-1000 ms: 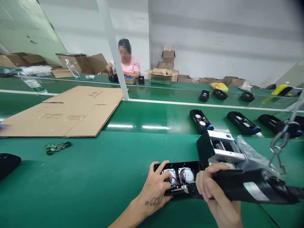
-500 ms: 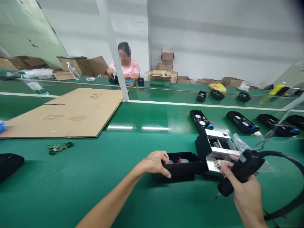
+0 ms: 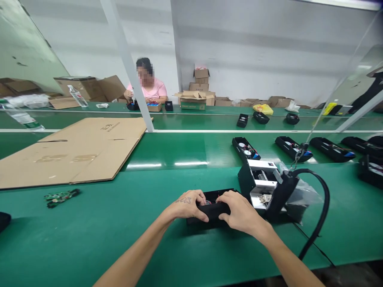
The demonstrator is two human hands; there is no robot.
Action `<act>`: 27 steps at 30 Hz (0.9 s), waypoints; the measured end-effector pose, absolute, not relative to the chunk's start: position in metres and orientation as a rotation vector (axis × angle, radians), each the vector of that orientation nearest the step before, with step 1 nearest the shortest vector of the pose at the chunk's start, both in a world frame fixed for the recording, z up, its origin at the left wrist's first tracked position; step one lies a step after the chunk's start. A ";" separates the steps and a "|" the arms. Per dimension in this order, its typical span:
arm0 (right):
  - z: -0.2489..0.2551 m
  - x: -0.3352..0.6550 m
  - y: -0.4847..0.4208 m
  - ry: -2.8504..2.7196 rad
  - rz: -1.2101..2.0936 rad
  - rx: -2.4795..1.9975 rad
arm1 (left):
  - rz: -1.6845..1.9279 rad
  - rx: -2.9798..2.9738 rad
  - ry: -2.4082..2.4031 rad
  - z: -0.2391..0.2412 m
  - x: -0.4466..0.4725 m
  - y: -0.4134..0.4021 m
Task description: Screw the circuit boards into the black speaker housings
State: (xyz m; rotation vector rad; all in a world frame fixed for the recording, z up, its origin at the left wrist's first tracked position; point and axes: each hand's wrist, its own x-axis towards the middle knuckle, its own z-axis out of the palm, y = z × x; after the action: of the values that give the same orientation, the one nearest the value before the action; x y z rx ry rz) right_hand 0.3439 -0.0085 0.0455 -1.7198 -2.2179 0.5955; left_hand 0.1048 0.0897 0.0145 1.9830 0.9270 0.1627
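Note:
A black speaker housing [image 3: 213, 210] lies on the green table in front of me, its open side facing up and away. My left hand [image 3: 188, 204] grips its left end with fingers curled over the rim. My right hand [image 3: 239, 213] holds its right end, fingers wrapped over the front edge. Just to the right, a black electric screwdriver [image 3: 279, 196] hangs from a hook and cable, its tip resting by a black and white screw box [image 3: 259, 184].
A flat cardboard sheet [image 3: 74, 149] lies at the left, with a small green circuit board [image 3: 61, 197] nearer me. More black housings [image 3: 245, 148] sit on the belt beyond. Another person in a pink shirt [image 3: 149, 88] works at the far table among cartons.
My right hand has let go of the screwdriver, which now hangs by the screw box, and has taken hold of the housing's right end. The left hand stays on the housing.

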 end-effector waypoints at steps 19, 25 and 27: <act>0.054 0.325 0.000 -2.400 0.689 -1.588 | 0.123 2.045 0.971 0.019 0.105 0.084; 0.048 0.315 0.022 -2.439 0.840 -1.534 | 0.120 2.073 0.988 0.019 0.107 0.081; 0.044 0.313 0.028 -2.418 0.878 -1.561 | 0.114 2.091 0.972 0.019 0.107 0.083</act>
State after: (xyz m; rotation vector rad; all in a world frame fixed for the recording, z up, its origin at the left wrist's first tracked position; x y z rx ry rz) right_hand 0.3134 0.0277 0.0445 -1.5613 -2.4182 0.8784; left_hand 0.1072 0.0826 0.0186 2.0908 0.9716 0.1144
